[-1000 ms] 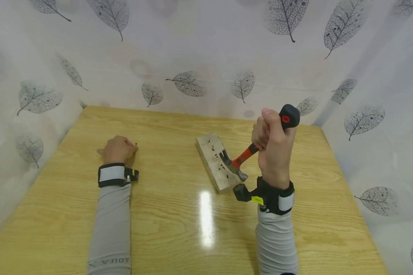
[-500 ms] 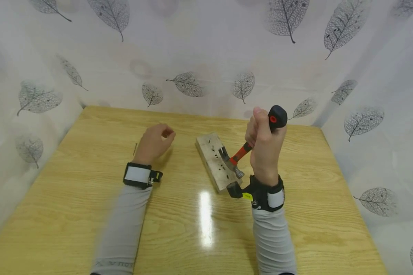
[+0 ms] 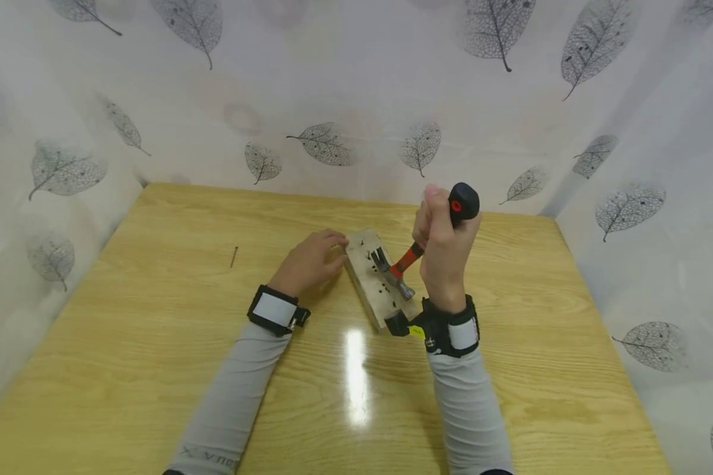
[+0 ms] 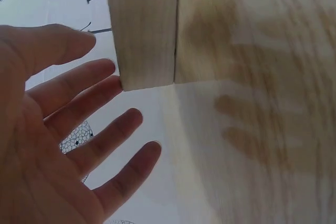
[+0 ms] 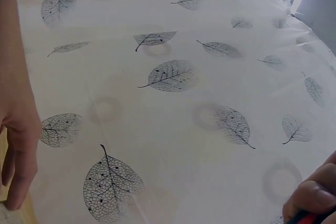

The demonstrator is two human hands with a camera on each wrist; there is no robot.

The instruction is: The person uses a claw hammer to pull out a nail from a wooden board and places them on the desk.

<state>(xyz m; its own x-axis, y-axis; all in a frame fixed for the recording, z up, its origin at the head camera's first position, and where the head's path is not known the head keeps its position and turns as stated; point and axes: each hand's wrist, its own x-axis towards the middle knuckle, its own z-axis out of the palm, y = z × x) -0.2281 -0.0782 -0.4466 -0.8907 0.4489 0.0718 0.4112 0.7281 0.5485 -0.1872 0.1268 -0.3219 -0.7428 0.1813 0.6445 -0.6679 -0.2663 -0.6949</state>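
Clearly, the far left belongs to a pale cloth printed with dark skeleton leaves [image 3: 62, 168], which hangs beyond and at both sides of a yellowish wood-grained table [image 3: 107, 330]. On the left part of the table lies a thin, dark metal nail [image 3: 234, 256], well apart from everything else.

Next comes a light grey sleeve with lettering near the bottom edge [image 3: 232, 396], then a black wrist strap with a whitish panel [image 3: 274, 309]. The left hand [image 3: 311, 260] reaches out of it, its fingers loosely spread, as the left wrist view shows. Two fingertips meet the far left corner of a pale rectangular wooden block [image 3: 371, 284]; whether they press on it, I cannot tell. The block lies at a slant near the table's middle, with dark holes in its upper face and a few slim nails [image 3: 368, 254] standing out of its far part.

Over the block sits the steel head of a claw hammer with a red and black handle [image 3: 408, 259], its forked claw turned toward the far left; contact with the wood is unclear. The handle rises rightward into the right hand [image 3: 445, 254], whose fingers wrap firmly round it, thumb uppermost and the black butt poking out above. A second wrist strap and grey sleeve follow below.
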